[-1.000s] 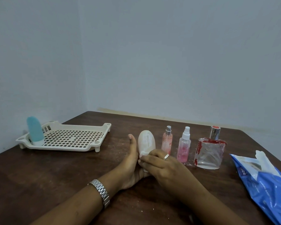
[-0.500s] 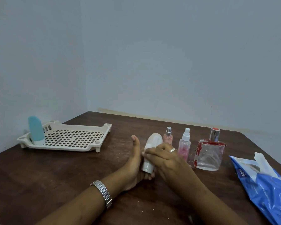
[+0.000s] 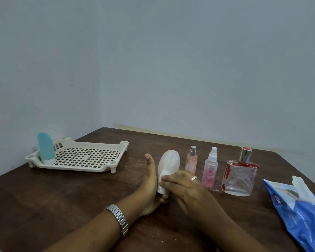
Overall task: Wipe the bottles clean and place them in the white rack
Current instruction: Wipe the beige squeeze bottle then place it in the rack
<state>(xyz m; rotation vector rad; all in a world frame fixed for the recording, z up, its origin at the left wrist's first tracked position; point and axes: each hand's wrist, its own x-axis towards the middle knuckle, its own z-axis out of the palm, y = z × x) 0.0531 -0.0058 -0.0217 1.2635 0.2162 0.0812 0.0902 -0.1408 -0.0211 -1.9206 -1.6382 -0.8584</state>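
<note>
1. Head view showed the white oval plastic bottle [image 3: 168, 163] near the middle of the dark brown wooden table [image 3: 62, 206]. It was tilted, with its rounded end toward one o'clock and its narrow end low.
2. The left hand [image 3: 149, 186] gripped that narrow end, fingers curled beneath it and thumb straight along the bottle's nine o'clock side.
3. The right hand [image 3: 182, 182] pinched a small white wipe [image 3: 163, 174] against the bottle's lower front.
4. A row stood at three o'clock from the bottle. First, just beside it, came a slim pink spray bottle with a silver cap [image 3: 191, 163]. Next was a clear spray bottle of pink liquid [image 3: 210, 170], then a square clear glass bottle with red trim [image 3: 239, 177].
5. At ten o'clock, well apart, the white perforated plastic rack [image 3: 91, 166] held a rounded teal bottle [image 3: 45, 148] upright at its nine o'clock end.
6. At four o'clock a blue plastic wipes pack [image 3: 298, 211] lay near the table's edge.
</note>
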